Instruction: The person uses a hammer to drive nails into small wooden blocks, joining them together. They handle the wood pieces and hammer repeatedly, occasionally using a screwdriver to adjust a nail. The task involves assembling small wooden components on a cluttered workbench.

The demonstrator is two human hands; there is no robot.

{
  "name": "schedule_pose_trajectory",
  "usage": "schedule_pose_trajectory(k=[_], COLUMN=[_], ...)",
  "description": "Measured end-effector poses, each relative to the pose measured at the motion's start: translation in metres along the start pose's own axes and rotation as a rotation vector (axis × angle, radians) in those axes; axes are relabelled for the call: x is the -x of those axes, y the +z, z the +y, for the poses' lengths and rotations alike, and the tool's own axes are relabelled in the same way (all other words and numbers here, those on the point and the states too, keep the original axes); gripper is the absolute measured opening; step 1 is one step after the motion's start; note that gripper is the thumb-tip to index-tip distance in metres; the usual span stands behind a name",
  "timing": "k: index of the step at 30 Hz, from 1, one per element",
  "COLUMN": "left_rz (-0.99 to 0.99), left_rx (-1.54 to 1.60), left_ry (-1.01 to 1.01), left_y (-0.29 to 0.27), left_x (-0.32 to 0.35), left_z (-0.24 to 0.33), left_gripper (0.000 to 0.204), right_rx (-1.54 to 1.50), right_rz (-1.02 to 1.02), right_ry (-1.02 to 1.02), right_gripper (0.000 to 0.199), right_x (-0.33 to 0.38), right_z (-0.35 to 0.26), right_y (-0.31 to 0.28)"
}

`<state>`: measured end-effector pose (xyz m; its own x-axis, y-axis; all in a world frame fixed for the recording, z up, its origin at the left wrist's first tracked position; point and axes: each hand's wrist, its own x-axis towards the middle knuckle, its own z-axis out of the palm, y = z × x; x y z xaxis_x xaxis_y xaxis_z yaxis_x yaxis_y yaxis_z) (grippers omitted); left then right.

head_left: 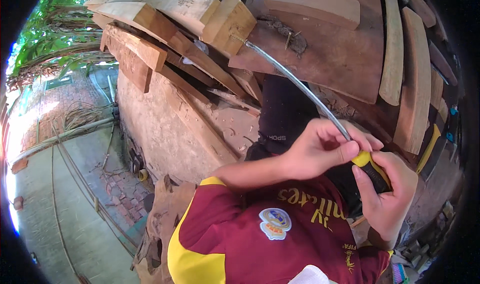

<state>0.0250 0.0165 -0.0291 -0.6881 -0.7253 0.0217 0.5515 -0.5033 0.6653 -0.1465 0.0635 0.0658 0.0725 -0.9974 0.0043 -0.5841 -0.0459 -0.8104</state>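
Note:
A long screwdriver (295,80) runs slantwise from my hands up to a pale wooden block (231,24). Its tip meets a brass-coloured screw (238,38) that stands partly out of the block's face. Around the shaft, just ahead of the handle, the fingers of my left hand (320,151) are closed. My right hand (392,191) grips the yellow and black handle (372,170), whose far end is partly covered by the palm.
Curved, pale beams (155,6) and brown boards lie at the upper left. A brown wooden panel (320,59) spreads ahead, bearing a dark lump with another screw (288,40). More curved pieces (415,79) and a yellow-edged tool (429,149) lie at right.

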Motion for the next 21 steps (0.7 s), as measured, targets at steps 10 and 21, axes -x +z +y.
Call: schedule_pose_trajectory(k=[10,21], left_rz=[0.130,0.123], left_rx=[-0.012,-0.066], left_ry=[0.053,0.073], left_y=[-0.006,-0.009], left_x=[-0.002,0.005], left_z=[-0.001,-0.003], left_gripper=[0.016,0.014], right_rx=[0.496,0.269], right_rz=[0.145,0.059], right_ry=[-0.376,-0.305], right_gripper=[0.045,0.033], right_x=[0.030,0.028], right_z=[0.023,0.036], right_y=[0.010,0.021])
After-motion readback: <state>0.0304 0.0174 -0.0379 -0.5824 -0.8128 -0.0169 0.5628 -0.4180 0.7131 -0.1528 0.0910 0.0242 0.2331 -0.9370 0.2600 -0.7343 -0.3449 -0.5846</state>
